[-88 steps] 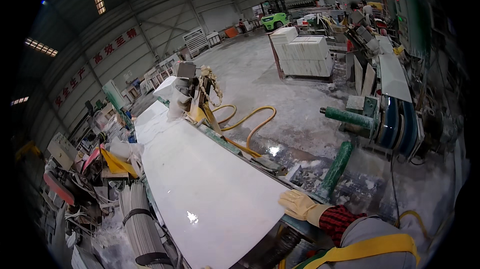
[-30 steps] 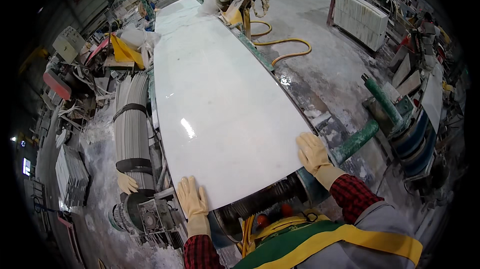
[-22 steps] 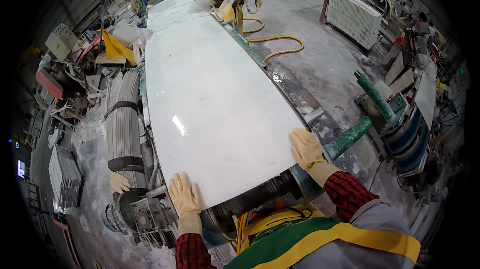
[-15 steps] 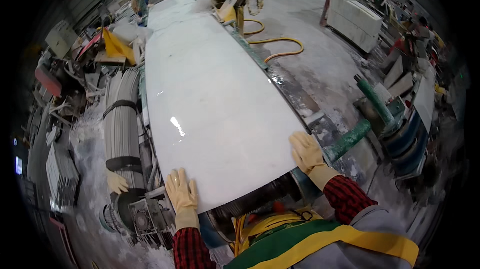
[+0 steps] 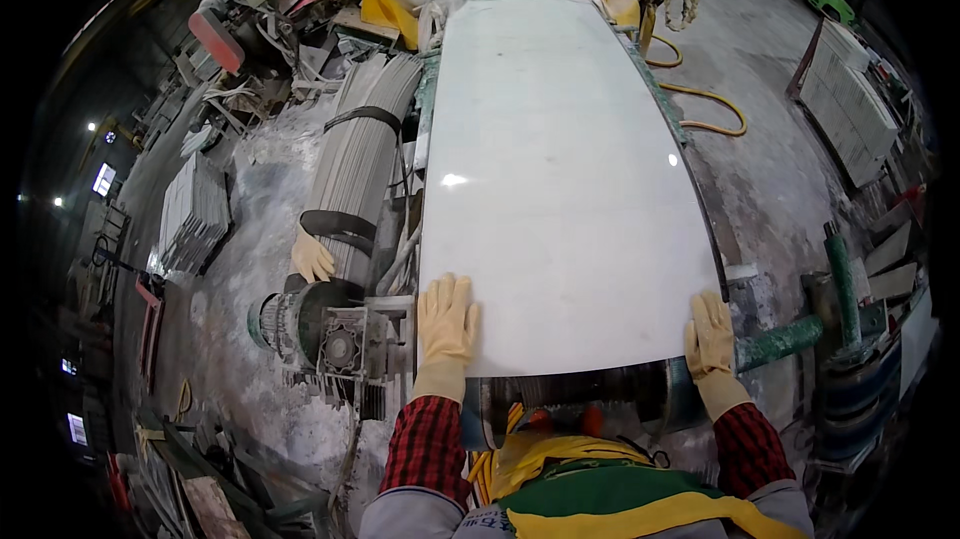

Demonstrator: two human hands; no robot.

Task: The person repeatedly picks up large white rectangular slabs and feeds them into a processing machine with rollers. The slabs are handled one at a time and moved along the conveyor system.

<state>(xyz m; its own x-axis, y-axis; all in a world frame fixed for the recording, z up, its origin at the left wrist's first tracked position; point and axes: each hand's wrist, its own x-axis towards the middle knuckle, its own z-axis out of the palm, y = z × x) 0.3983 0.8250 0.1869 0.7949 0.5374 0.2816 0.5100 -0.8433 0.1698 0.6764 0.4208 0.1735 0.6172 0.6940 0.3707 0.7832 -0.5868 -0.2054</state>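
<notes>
White stone slab [image 5: 560,159] lies flat on the roller line, running away from the person. Left hand [image 5: 446,321] and right hand [image 5: 710,336], 2 gloved palms, press open on the slab's near corners, nothing grasped. Risk: the polished face lets gloves slip; uneven pushing could skew the slab toward the motor [image 5: 325,339] at its near left.

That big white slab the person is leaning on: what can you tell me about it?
The white slab is long, flat and glossy, like polished stone, with faint grey veining and small light reflections. It lies level on a machine bed, running away from the person. Its near edge is rounded at the corners. The left hand lies flat on the near left corner; the right hand rests at the near right corner.
</notes>
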